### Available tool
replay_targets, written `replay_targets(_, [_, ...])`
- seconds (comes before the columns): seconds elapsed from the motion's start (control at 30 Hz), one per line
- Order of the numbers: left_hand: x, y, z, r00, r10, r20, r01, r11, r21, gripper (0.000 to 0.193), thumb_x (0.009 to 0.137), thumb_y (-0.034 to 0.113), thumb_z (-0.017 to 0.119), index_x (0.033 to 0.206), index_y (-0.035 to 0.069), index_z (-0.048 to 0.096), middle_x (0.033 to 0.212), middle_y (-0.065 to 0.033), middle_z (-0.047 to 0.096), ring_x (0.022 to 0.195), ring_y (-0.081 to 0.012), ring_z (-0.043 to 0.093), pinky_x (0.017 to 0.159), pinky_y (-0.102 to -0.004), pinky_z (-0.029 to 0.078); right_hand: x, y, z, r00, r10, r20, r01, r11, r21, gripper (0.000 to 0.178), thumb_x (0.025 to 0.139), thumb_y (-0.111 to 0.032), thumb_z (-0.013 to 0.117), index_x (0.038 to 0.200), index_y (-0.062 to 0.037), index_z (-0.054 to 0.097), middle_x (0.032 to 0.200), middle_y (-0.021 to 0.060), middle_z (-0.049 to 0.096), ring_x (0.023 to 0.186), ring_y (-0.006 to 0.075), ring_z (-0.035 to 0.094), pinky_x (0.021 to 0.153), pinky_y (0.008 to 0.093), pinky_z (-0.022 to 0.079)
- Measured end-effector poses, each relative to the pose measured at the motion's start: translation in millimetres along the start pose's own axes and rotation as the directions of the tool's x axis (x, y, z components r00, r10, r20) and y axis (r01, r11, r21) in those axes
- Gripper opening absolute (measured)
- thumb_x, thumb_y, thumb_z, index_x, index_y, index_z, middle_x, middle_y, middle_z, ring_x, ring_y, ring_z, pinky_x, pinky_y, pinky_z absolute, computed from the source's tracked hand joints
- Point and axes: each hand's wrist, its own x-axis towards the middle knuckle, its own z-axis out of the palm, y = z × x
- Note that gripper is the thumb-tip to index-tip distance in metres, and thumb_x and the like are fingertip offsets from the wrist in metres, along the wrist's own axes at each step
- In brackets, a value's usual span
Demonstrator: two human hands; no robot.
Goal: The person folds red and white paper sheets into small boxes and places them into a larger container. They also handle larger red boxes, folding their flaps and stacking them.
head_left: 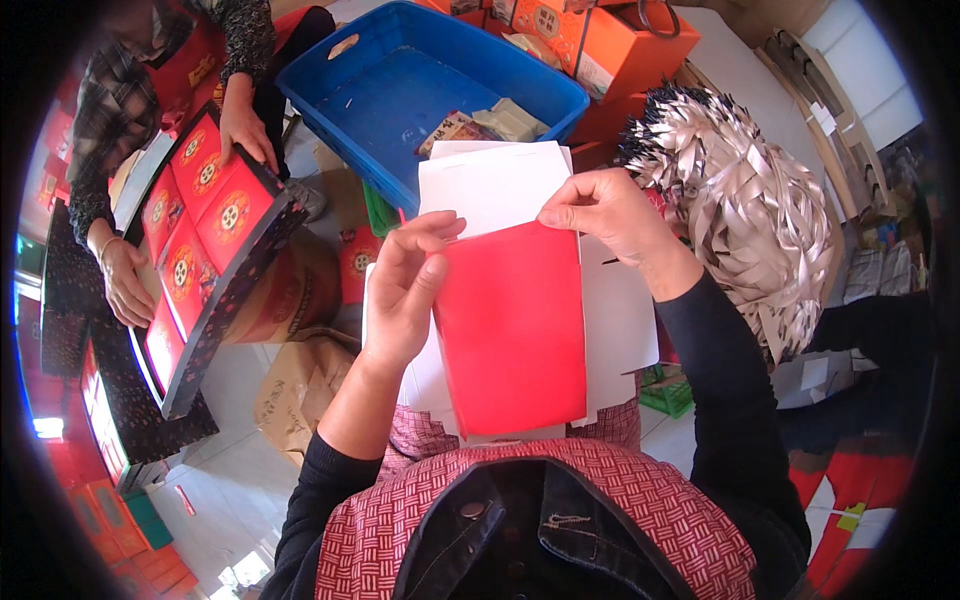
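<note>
A red flat paper piece [512, 330] lies over my lap, its far edge against a white card [490, 190] with a crease across it. At its far right corner my right hand [610, 215] is closed in a pinch, thumb against forefinger; whatever lies between the fingertips is too small to make out. My left hand [405, 285] is by the far left corner, fingers bent and thumb apart from them, with nothing visible in it. More white sheets [622, 325] stick out beneath the red piece. A tiny dark tip [610, 262] shows below my right hand.
Ahead stands a blue plastic crate [370, 90] with small packets inside. A heap of shiny beige ribbons [760, 220] with dark ends rises at right. Orange boxes [630, 50] are behind. At left, a person's hands [245, 130] hold a tray of red packages [205, 215], above a brown paper bag [300, 390].
</note>
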Motion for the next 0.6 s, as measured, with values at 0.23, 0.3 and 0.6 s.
replay_targets(0.23, [-4, -11, -1, 0.988, -0.043, -0.148, 0.04, 0.999, -0.021, 0.007, 0.096, 0.007, 0.05, 0.102, 0.005, 0.05, 0.125, -0.0127, 0.051, 0.117, -0.0227, 0.052, 0.1, -0.0374, 0.04, -18, -9, 19, 0.984, -0.168, -0.064, 0.146, 0.955, -0.258, 0.018, 0.086, -0.014, 0.068, 0.082, 0.0038, 0.068, 0.076, 0.008, 0.068, 0.072, 0.0111, 0.062, 0.066, 0.0239, 0.048])
replay_targets(0.3, [-5, -9, -1, 0.98, -0.037, -0.197, 0.031, 0.999, -0.034, 0.011, 0.096, 0.009, 0.05, 0.106, 0.004, 0.051, 0.124, -0.0121, 0.052, 0.116, -0.0214, 0.052, 0.099, -0.0364, 0.041, -27, -7, 21, 0.964, -0.266, -0.019, 0.255, 0.94, -0.228, 0.02, 0.089, -0.015, 0.064, 0.094, 0.0042, 0.066, 0.089, 0.0113, 0.067, 0.083, 0.0154, 0.063, 0.073, 0.0259, 0.049])
replay_targets(0.6, [-14, -3, 11, 0.979, -0.139, -0.149, 0.158, 0.979, 0.128, 0.016, 0.095, 0.011, 0.054, 0.109, 0.003, 0.052, 0.116, -0.006, 0.054, 0.101, -0.0105, 0.052, 0.088, -0.0252, 0.044, -55, 24, 82, 0.847, -0.492, -0.203, 0.383, 0.828, -0.41, 0.048, 0.095, -0.012, 0.047, 0.137, 0.0043, 0.031, 0.137, 0.0231, 0.04, 0.13, 0.035, 0.038, 0.109, 0.0391, 0.029])
